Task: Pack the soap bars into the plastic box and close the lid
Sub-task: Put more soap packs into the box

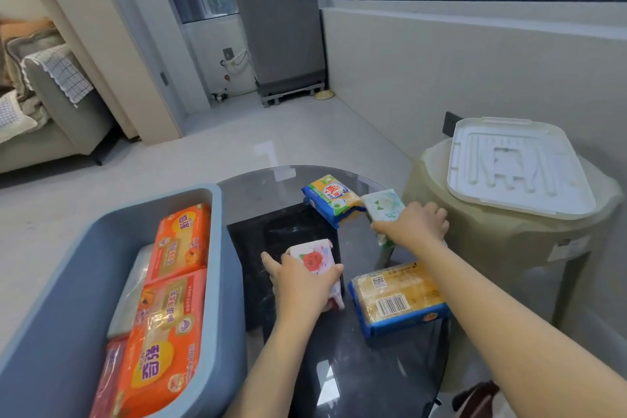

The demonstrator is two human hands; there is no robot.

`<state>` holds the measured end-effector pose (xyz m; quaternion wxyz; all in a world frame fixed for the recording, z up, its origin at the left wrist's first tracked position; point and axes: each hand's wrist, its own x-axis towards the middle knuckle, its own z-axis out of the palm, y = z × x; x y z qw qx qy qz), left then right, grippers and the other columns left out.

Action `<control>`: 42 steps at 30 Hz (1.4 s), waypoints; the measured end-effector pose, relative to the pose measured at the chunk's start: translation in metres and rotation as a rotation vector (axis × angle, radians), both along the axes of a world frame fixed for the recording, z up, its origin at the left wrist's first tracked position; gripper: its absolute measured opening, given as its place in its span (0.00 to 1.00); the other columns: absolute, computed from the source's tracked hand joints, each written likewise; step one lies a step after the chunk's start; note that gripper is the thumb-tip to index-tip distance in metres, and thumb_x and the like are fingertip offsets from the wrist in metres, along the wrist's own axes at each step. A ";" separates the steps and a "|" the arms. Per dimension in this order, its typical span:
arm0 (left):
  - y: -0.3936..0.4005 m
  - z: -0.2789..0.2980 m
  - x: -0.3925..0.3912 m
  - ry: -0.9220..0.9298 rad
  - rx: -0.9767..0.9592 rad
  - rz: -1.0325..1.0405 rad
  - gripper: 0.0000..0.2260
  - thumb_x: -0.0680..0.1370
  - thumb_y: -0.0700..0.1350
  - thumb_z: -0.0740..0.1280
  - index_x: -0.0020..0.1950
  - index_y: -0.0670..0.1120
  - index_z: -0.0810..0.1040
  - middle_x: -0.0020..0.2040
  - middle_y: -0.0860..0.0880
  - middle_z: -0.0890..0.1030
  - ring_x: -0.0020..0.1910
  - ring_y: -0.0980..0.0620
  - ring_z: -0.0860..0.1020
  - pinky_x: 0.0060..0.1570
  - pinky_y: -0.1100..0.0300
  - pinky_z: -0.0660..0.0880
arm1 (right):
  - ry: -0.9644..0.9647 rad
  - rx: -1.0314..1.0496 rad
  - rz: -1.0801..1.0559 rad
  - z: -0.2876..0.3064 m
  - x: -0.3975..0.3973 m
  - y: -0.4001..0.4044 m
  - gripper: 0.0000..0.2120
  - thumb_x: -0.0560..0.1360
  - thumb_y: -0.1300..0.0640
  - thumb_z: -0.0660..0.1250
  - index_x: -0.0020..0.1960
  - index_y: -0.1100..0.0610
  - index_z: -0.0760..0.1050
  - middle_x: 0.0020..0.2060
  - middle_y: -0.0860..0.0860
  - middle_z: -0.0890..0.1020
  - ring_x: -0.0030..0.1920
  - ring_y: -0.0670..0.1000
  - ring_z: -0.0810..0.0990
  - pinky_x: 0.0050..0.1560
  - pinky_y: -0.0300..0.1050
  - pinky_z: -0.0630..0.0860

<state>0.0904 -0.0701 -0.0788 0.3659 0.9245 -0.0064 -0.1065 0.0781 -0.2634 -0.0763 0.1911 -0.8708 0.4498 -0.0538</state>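
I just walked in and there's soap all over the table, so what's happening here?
A person is packing wrapped soap bars into the blue-grey plastic box, which already holds two orange packs. The left hand grips a rose-print bar, and the right hand holds a pale green bar. Two blue-and-yellow bars lie on the glass table. The white lid sits on a stool to the right, so the box is still open.

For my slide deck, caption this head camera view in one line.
Left hand grips rose-wrapped soap, right hand grips pale green soap, beside open grey-blue box.
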 end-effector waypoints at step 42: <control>0.196 0.161 0.001 -0.054 -0.900 0.208 0.16 0.74 0.42 0.70 0.56 0.53 0.68 0.42 0.45 0.83 0.30 0.49 0.83 0.25 0.52 0.78 | -0.822 1.356 0.684 0.110 -0.047 0.165 0.15 0.65 0.54 0.70 0.51 0.58 0.78 0.42 0.53 0.86 0.40 0.51 0.85 0.37 0.41 0.82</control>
